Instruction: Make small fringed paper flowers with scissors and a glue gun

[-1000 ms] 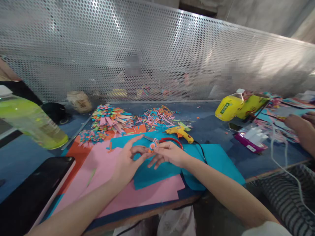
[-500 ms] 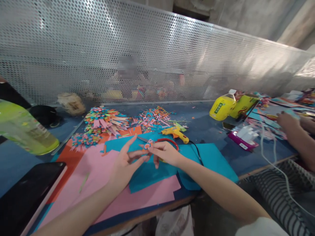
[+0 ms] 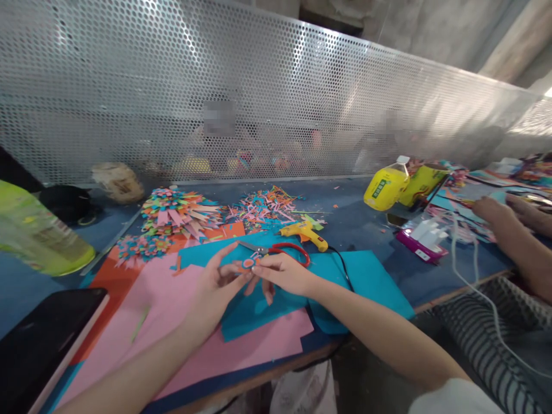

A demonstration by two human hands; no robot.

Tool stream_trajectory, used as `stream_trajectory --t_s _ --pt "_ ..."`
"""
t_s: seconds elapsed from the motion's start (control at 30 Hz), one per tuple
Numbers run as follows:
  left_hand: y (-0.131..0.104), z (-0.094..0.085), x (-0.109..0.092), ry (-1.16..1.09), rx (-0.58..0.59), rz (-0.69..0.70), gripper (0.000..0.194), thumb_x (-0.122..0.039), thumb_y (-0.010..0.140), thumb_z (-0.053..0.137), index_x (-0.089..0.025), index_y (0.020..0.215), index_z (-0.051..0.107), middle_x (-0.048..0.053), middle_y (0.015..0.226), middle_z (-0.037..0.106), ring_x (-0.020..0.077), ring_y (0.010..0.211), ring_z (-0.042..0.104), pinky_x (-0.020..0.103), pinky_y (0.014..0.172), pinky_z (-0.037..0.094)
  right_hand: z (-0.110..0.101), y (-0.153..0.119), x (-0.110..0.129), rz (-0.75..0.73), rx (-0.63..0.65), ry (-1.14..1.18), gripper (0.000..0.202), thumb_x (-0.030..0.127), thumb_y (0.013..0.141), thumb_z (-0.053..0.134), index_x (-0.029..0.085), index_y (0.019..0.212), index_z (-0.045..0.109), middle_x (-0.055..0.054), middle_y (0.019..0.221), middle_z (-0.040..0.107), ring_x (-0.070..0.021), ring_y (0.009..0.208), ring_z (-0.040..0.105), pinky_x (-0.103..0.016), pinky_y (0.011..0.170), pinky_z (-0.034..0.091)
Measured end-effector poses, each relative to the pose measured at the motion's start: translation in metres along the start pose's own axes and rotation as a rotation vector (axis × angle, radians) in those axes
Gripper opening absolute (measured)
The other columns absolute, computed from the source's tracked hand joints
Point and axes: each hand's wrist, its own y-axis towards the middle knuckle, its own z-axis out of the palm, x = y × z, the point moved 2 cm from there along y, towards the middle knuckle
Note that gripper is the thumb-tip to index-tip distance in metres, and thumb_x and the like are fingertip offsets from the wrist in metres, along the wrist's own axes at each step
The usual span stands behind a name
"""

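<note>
A small coiled paper flower (image 3: 249,263) in orange, pink and blue is pinched between the thumb and fingers of my right hand (image 3: 282,275). My left hand (image 3: 222,282) holds the flower's left side with thumb and bent fingers, its index finger stretched out above. Just behind my fingertips, red-handled scissors (image 3: 297,247) lie on blue paper sheets (image 3: 241,316). A yellow glue gun (image 3: 305,233) rests beyond the scissors, its black cord running to the right. Pink paper (image 3: 172,299) lies under my left forearm.
Fringed paper flowers (image 3: 176,210) and a heap of paper strips (image 3: 263,207) stand at the back. A phone (image 3: 52,345) and a green bottle (image 3: 41,230) are at left. To the right are a yellow bottle (image 3: 386,187), a purple box (image 3: 420,241) and another person's hands (image 3: 495,210).
Both my hands have drawn closer together around the paper flower, and my left fingers now meet it. The whole view has shifted slightly.
</note>
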Motion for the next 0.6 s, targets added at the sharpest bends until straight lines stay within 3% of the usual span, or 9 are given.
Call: stream_trajectory --t_s 0.4,0.6 --pt "-0.0003 -0.0034 -0.0010 0.088 0.005 -0.012 0.070 -0.032 0.070 0.066 -0.023 0.131 0.034 -0.002 0.072 0.069 0.0114 0.064 0.061 0.022 0.064 0.047 -0.0021 0.0004 0.0021 -0.027 -0.096 0.000 0.042 0.049 0.084 0.043 0.013 0.097 0.062 -0.005 0.076 0.067 -0.0043 0.038 0.053 -0.016 0.042 0.039" --pt "-0.0014 -0.0029 -0.0023 0.008 0.026 -0.058 0.084 -0.026 0.063 0.072 -0.022 0.134 0.029 0.001 0.079 0.071 0.0156 0.072 0.065 0.025 0.067 0.050 0.0013 -0.0011 0.0034 -0.007 -0.132 -0.052 0.043 0.050 0.083 0.043 0.014 0.095 0.063 -0.005 0.079 0.067 -0.0034 0.037 0.050 -0.016 0.040 0.039"
